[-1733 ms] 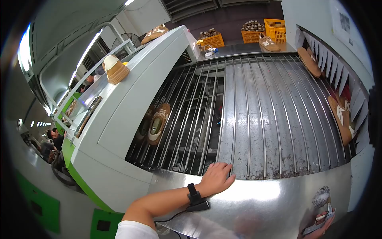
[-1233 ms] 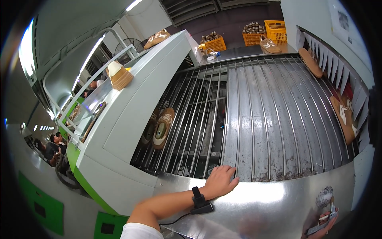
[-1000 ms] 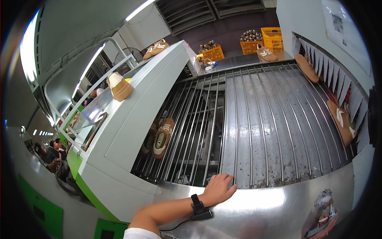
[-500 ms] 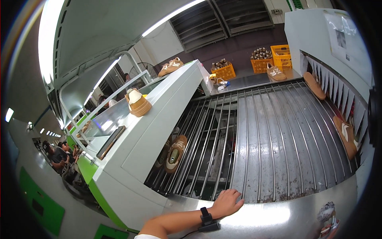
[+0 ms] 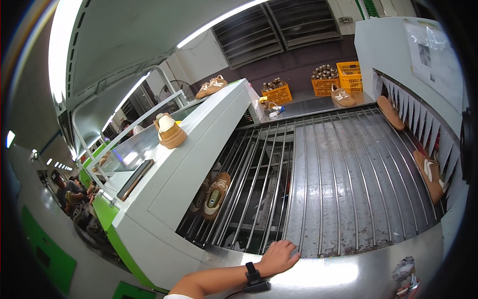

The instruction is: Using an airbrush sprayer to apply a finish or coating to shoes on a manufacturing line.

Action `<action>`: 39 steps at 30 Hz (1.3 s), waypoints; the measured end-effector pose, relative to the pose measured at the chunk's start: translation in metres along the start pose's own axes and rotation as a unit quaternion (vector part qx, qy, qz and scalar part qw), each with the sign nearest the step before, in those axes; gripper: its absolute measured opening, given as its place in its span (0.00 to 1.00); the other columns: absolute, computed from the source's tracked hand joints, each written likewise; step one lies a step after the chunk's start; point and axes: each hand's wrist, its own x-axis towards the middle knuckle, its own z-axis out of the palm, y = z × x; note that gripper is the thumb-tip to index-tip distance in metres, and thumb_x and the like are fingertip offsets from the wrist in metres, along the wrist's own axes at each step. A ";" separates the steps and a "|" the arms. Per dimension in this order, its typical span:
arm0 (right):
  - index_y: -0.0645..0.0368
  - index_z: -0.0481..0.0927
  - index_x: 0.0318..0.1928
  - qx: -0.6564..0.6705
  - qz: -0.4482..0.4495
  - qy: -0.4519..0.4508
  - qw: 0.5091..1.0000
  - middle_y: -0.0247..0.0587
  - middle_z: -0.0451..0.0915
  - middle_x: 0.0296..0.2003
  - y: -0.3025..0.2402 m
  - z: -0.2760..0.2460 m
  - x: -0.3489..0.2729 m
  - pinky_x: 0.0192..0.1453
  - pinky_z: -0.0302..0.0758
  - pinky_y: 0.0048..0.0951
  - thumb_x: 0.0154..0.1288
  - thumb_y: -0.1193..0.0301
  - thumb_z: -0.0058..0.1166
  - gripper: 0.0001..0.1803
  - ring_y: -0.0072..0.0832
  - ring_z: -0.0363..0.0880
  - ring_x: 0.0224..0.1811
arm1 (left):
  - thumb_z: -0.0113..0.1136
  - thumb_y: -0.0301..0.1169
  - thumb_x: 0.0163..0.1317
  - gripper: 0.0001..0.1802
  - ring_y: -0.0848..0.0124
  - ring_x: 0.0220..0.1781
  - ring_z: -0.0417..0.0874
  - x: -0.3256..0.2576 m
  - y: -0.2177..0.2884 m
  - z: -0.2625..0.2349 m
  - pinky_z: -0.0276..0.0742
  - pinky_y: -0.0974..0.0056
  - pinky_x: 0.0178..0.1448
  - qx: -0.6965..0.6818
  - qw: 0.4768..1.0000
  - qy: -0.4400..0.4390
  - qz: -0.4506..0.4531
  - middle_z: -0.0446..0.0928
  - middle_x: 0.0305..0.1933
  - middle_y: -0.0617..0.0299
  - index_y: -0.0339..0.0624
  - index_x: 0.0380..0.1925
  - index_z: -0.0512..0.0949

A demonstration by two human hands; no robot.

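Note:
My left hand [image 5: 278, 257] rests palm down on the near metal rim [image 5: 323, 271] of a rod conveyor, fingers loosely extended and nothing held. A black band with a small box is on that wrist. My right hand is out of view. Beyond the left hand, a tan shoe [image 5: 217, 196] lies on the rods, with another shoe [image 5: 199, 194] partly hidden beside it. On the right, two tan shoes [image 5: 391, 113] [image 5: 427, 172] lie by the strip curtain [image 5: 417, 112] of a pale machine, the nearer one partly behind the strips.
A tan shoe [image 5: 343, 95] stands on the far metal ledge. The white housing [image 5: 199, 144] at left bears a shoe [image 5: 172, 133], a pair farther back [image 5: 211, 86] and a dark flat phone-like object [image 5: 135, 179]. Orange crates [image 5: 277, 94] stand by the wall; people [image 5: 69, 189] sit far left.
The whole view has shifted slightly. My left hand stays on the rim, and the shoes keep about the same places on the conveyor.

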 end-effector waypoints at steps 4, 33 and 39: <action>0.67 0.73 0.49 -0.010 0.000 -0.013 1.000 0.43 0.77 0.36 -0.001 0.001 -0.001 0.39 0.77 0.34 0.75 0.57 0.35 0.24 0.33 0.77 0.34 | 0.50 0.45 0.63 0.24 0.55 0.54 0.73 0.000 0.000 0.000 0.65 0.55 0.59 -0.002 1.000 -0.001 -0.001 0.75 0.50 0.48 0.33 0.44 0.77; 0.66 0.74 0.50 0.023 0.011 0.016 1.000 0.43 0.78 0.31 0.006 -0.001 0.001 0.34 0.77 0.33 0.73 0.56 0.35 0.25 0.34 0.78 0.30 | 0.50 0.46 0.63 0.26 0.52 0.58 0.70 -0.002 0.000 0.000 0.62 0.54 0.62 0.008 0.999 0.037 -0.004 0.72 0.54 0.43 0.30 0.44 0.76; 0.67 0.75 0.48 0.023 -0.013 0.017 1.000 0.42 0.78 0.30 0.006 0.003 0.002 0.31 0.76 0.32 0.73 0.58 0.36 0.23 0.32 0.78 0.27 | 0.51 0.45 0.62 0.25 0.53 0.58 0.70 -0.001 -0.001 0.002 0.63 0.54 0.61 -0.002 0.999 0.033 -0.004 0.72 0.53 0.45 0.31 0.44 0.77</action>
